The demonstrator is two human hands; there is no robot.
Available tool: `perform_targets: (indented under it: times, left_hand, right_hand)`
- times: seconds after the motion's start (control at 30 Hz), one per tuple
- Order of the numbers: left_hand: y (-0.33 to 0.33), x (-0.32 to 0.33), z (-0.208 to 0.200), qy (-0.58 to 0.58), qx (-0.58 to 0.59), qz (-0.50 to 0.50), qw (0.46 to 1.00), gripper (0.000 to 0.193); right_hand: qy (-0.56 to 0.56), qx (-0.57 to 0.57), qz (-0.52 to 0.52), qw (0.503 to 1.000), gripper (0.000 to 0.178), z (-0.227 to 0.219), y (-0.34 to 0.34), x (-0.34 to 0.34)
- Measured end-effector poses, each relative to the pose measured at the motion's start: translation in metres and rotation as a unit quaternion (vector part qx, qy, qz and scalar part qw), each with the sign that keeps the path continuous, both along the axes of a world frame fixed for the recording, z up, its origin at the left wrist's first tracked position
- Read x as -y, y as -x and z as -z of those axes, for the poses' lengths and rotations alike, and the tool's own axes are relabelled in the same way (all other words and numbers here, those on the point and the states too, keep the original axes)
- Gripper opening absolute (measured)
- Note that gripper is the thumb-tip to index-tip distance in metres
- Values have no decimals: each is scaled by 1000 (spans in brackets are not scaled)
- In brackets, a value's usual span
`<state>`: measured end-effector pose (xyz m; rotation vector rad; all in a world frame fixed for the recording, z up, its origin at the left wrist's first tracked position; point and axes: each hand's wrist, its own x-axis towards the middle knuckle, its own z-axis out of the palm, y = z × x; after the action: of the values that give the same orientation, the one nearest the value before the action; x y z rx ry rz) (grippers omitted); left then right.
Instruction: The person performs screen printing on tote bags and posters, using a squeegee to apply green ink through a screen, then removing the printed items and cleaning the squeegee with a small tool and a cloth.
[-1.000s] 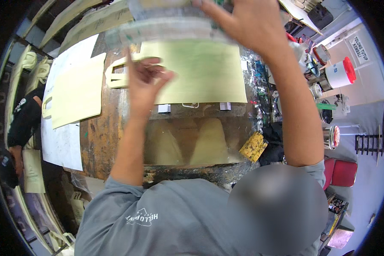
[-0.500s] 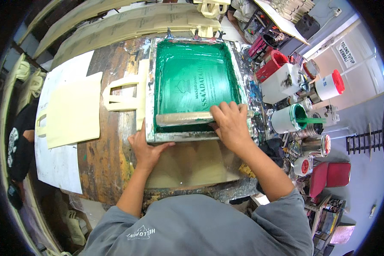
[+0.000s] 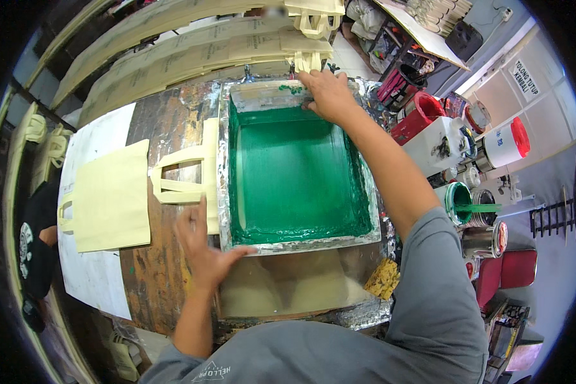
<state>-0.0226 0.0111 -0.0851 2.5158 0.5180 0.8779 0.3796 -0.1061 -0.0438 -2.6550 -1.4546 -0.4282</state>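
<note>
A screen-printing frame (image 3: 301, 248) lies on the worktable, its mesh (image 3: 294, 173) covered in green ink. My right hand (image 3: 329, 96) reaches to the far end, fingers curled over the top of a greyish squeegee (image 3: 265, 101) that leans there, smudged with green; the hand hides part of it. Just left of the frame's near left corner, my left hand (image 3: 201, 246) is open with fingers and thumb spread, slightly blurred, holding nothing. A cream cloth bag's handle (image 3: 179, 197) sticks out from beneath the frame's left side.
Another cream bag (image 3: 112, 195) lies on white sheeting at the left. A yellow sponge (image 3: 383, 279) sits by the near right corner. Ink tubs, including a green one (image 3: 456, 200), crowd the right edge. Racks of printed bags (image 3: 198, 54) stand behind. A person in black (image 3: 35, 243) is at far left.
My right hand has moved the squeegee from the near end to the far end. The dark printed design on the mesh no longer shows through the green. My left hand has lifted off the frame's corner.
</note>
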Motion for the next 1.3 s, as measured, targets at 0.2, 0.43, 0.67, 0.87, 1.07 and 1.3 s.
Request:
perform_targets:
  times: [0.2, 0.43, 0.67, 0.87, 1.07, 1.3]
  left_hand:
    - [-239, -63, -24, -208, 79, 91, 971, 78]
    - [-256, -61, 9, -244, 20, 74, 967, 54]
    - [-138, 1, 8, -215, 4, 79, 973, 48]
    - [-41, 51, 6, -227, -13, 85, 970, 49]
    - [-18, 44, -24, -96, 40, 151, 983, 81]
    - [59, 14, 22, 3, -175, -11, 985, 79]
  right_hand:
    - [-33, 94, 35, 994, 61, 33, -2, -13]
    - [-24, 59, 34, 997, 37, 29, 47, 17]
    - [-13, 40, 17, 999, 53, 26, 156, 80]
    - [26, 2, 1, 1000, 30, 20, 247, 129]
    - [18, 5, 16, 1000, 38, 7, 243, 135]
    - [-51, 2, 9, 999, 47, 6, 278, 143]
